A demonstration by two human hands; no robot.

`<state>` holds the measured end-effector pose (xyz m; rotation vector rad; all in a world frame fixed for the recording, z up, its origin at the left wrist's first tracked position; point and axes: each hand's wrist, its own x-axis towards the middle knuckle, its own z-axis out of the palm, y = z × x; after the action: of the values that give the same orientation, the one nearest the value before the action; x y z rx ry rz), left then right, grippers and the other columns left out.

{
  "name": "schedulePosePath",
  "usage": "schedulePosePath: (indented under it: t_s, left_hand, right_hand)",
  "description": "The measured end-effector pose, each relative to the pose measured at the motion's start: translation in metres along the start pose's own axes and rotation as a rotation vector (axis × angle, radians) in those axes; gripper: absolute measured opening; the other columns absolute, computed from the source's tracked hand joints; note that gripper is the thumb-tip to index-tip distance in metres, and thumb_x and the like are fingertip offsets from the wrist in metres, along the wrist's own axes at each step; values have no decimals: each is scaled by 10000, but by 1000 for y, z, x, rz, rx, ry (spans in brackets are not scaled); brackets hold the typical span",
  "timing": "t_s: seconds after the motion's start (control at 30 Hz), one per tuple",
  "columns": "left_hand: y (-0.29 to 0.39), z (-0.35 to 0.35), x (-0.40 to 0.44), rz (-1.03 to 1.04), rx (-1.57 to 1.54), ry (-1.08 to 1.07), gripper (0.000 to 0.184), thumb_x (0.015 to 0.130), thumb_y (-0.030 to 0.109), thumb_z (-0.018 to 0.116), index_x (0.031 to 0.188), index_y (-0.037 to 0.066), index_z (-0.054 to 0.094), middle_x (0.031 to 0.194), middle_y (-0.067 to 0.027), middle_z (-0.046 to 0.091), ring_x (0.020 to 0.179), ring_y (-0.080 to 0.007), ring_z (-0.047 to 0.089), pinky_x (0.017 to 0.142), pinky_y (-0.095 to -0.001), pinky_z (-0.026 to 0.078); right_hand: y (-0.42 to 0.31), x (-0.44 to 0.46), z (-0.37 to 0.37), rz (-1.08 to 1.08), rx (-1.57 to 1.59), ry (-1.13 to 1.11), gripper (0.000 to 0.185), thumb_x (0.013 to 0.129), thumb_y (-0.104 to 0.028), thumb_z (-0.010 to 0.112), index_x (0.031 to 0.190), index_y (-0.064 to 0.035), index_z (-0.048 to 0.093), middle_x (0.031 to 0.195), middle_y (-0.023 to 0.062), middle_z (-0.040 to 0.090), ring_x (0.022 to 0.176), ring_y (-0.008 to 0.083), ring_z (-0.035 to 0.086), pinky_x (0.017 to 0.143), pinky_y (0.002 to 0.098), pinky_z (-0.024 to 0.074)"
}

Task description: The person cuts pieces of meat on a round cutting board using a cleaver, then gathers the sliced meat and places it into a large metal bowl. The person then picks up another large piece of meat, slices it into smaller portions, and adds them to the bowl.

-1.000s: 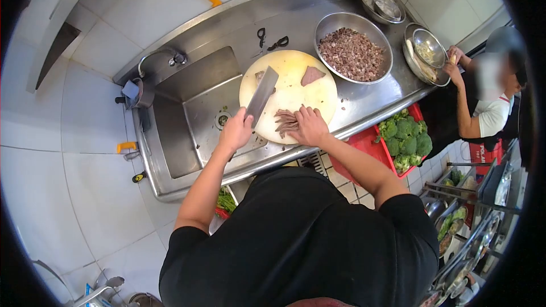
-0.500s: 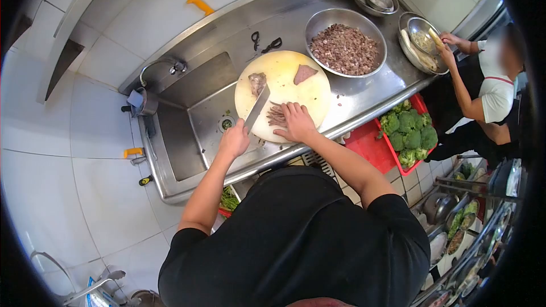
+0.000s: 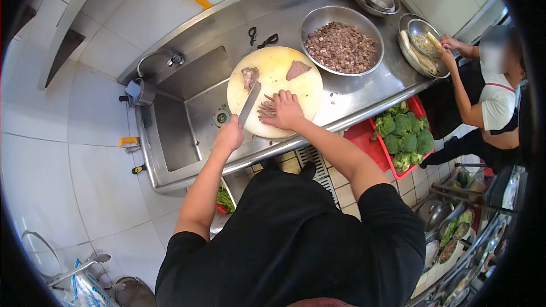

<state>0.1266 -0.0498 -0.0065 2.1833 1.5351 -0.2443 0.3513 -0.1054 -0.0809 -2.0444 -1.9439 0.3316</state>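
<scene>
My left hand (image 3: pixel 228 136) is closed around the handle of a kitchen knife (image 3: pixel 250 104), whose blade lies slantwise over the round cutting board (image 3: pixel 307 96). My right hand (image 3: pixel 287 111) rests on the board with its fingers bent over a bunch of cut meat strips (image 3: pixel 267 108), holding them just right of the blade. Beyond the knife tip sits a pale, ragged chunk of meat (image 3: pixel 249 77). A flat brown slice of meat (image 3: pixel 297 70) lies at the board's far right. The fingertips partly cover the strips.
A large steel bowl of diced meat (image 3: pixel 344 48) stands beyond the board. Scissors (image 3: pixel 267 40) lie behind it. The sink (image 3: pixel 170 131) opens at left. A red crate of broccoli (image 3: pixel 406 136) sits below the counter at right, near a co-worker (image 3: pixel 483 91) holding a pale, long item over bowls.
My right hand's fingers have drawn closer over the strips. The knife remains in my left hand beside them. The whole view has shifted slightly.
</scene>
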Motion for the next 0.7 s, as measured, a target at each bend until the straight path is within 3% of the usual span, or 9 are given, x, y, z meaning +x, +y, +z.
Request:
schedulePosePath:
  t_s: [0.1, 0.3, 0.43, 0.53, 0.7]
  left_hand:
    - [2, -4, -1, -10, 23, -34, 304, 1034, 206, 519, 1269, 13, 518, 1076, -355, 693, 1051, -526, 671, 942, -601, 509]
    - [-10, -5, 6, 38, -48, -63, 328, 1006, 196, 516, 1264, -6, 515, 1071, -352, 703, 1037, -508, 690, 939, -585, 524]
    - [-20, -20, 1, 138, -36, -139, 346, 986, 181, 527, 1246, -47, 508, 1060, -354, 704, 1028, -501, 694, 941, -582, 523]
    - [-38, -26, -2, 212, -52, -96, 335, 997, 176, 523, 1266, -22, 505, 1065, -350, 705, 1037, -497, 691, 936, -586, 520]
    - [-46, -29, -10, 166, -59, -194, 306, 1016, 175, 520, 1275, 15, 515, 1077, -332, 708, 1056, -489, 687, 927, -591, 516]
  right_hand:
    - [-14, 8, 30, 45, 10, 116, 712, 872, -605, 683, 1224, 8, 605, 1175, 193, 570, 1141, 351, 530, 975, 476, 427]
    - [-26, -9, 33, 74, 10, 209, 633, 887, -562, 685, 1174, -4, 602, 1154, 184, 568, 1111, 347, 542, 962, 479, 434]
    - [-35, -12, 33, 150, -55, 109, 666, 909, -581, 660, 1224, 1, 581, 1205, 195, 564, 1186, 366, 535, 1014, 501, 430]
    - [-38, -12, 38, 194, -102, 73, 700, 911, -580, 656, 1280, 7, 561, 1226, 199, 563, 1190, 374, 533, 1012, 502, 430]
    - [-39, -14, 35, 111, -60, 169, 724, 900, -498, 695, 1376, 16, 513, 1264, 202, 562, 1244, 381, 527, 1053, 509, 426]
